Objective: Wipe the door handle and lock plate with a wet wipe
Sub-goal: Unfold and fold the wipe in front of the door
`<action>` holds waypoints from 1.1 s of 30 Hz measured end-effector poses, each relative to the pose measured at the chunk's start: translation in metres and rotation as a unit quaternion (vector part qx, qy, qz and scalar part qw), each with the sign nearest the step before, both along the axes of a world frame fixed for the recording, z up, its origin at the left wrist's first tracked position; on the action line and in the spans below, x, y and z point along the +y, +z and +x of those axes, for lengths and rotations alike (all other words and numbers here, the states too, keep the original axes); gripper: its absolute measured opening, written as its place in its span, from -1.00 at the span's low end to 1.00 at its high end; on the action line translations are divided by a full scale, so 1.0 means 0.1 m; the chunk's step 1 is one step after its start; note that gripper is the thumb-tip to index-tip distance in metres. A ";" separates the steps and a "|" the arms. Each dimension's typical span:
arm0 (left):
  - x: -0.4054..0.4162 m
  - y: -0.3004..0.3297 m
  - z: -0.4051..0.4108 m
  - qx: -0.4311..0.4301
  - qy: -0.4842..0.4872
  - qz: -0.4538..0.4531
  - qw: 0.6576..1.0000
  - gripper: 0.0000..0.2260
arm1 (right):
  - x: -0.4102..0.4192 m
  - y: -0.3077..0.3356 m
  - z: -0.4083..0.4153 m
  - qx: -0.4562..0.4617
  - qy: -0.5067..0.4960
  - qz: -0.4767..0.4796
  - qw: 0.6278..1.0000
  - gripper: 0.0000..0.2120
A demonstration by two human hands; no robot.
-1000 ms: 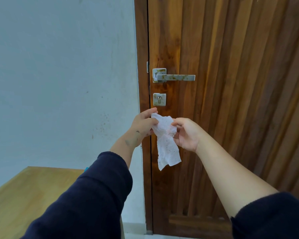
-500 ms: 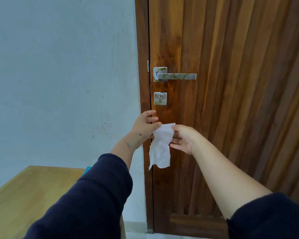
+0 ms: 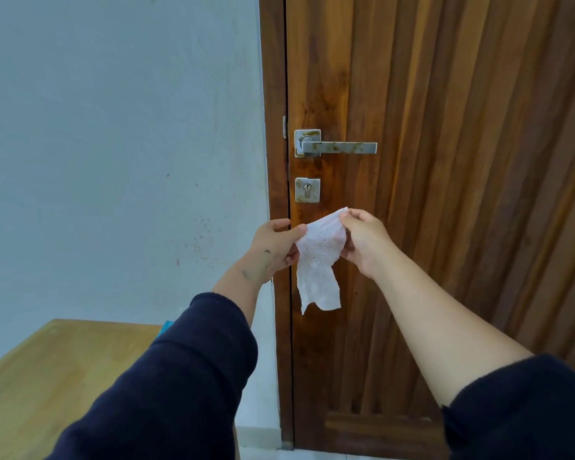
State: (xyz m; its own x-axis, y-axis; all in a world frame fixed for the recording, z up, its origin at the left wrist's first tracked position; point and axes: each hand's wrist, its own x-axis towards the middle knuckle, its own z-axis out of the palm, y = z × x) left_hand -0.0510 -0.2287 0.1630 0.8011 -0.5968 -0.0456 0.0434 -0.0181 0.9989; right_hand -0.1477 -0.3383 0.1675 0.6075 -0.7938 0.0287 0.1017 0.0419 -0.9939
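A white wet wipe (image 3: pixel 319 263) hangs between my two hands in front of the wooden door (image 3: pixel 462 194). My left hand (image 3: pixel 273 249) pinches its left edge and my right hand (image 3: pixel 362 240) pinches its upper right corner. The wipe's lower part dangles free. Above the hands, the metal lever handle (image 3: pixel 341 147) with brown stains sticks out to the right from its square base. The square lock plate (image 3: pixel 307 190) with a keyhole sits just below it, a short way above the wipe.
A pale wall (image 3: pixel 120 144) fills the left side, next to the door frame (image 3: pixel 276 94). A wooden table top (image 3: pixel 57 373) lies at the lower left, with a bit of something blue (image 3: pixel 165 327) showing behind my left sleeve.
My right hand has risen and pulled the wipe's top corner up and to the right, spreading the wipe wider. My left hand keeps its pinch on the left edge.
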 end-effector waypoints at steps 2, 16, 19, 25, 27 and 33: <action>0.00 0.03 0.00 -0.011 0.001 -0.017 1.000 -0.58 | -0.01 0.05 -0.02 -0.001 0.013 0.051 0.999 -0.72; 0.04 0.17 -0.03 -0.095 -0.023 -0.045 0.994 -0.74 | 0.01 0.14 -0.16 -0.052 0.104 0.093 0.989 -0.62; 0.06 0.18 -0.03 -0.132 -0.040 -0.047 0.989 -0.64 | -0.01 0.18 -0.18 -0.060 0.112 0.092 0.988 -0.60; 0.12 0.27 -0.01 -0.139 -0.026 -0.121 0.983 -0.51 | 0.00 0.28 -0.23 -0.081 0.139 0.014 0.987 -0.57; 0.10 0.27 0.01 -0.139 -0.013 -0.136 0.981 -0.51 | 0.02 0.31 -0.24 -0.078 0.135 -0.037 0.987 -0.57; 0.08 0.26 -0.03 -0.116 -0.002 -0.132 0.985 -0.60 | 0.11 0.32 -0.25 -0.016 0.080 -0.234 0.969 -0.61</action>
